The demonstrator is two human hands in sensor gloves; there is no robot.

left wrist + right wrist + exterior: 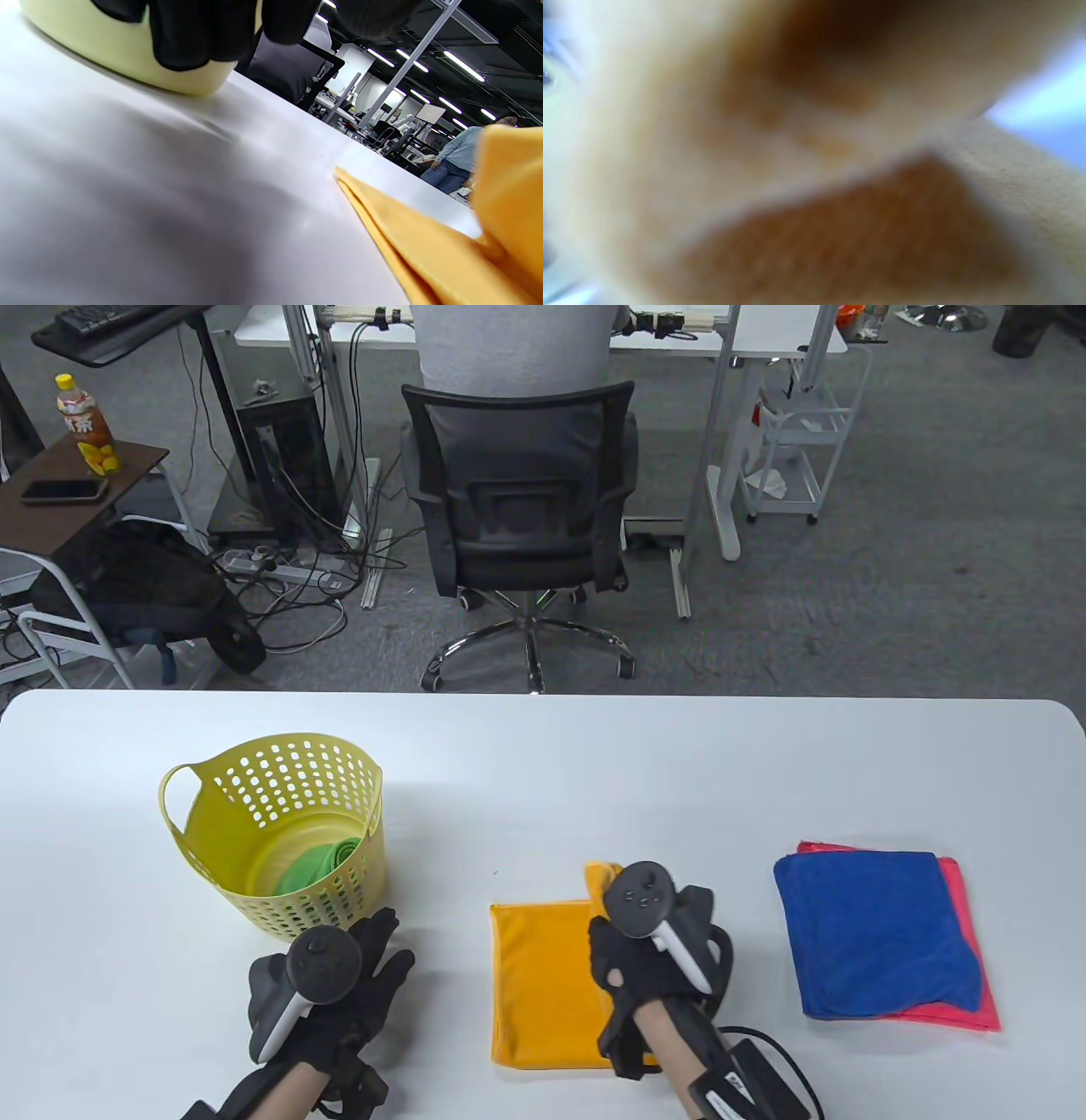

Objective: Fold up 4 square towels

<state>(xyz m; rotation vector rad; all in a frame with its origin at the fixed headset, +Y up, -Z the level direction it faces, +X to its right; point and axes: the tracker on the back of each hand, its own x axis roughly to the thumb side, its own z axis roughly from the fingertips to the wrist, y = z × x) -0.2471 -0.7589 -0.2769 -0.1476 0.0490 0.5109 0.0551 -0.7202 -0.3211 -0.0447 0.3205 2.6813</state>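
Observation:
A folded orange towel (539,976) lies on the white table (543,780) near the front middle. My right hand (624,942) is over its right side and grips it, with a flap lifted off the table at the far right corner. That raised flap shows in the left wrist view on the orange towel (509,190), and blurred orange towel (840,237) fills the right wrist view. My left hand (373,963) rests on the table with its fingers spread, holding nothing, just in front of the yellow basket (271,746). A green towel (314,869) lies in the basket.
A blue towel (874,933) lies folded on a pink towel (957,891) at the right of the table. The basket's wall (55,29) is close behind my left fingers (191,34). An office chair (522,492) stands beyond the far edge.

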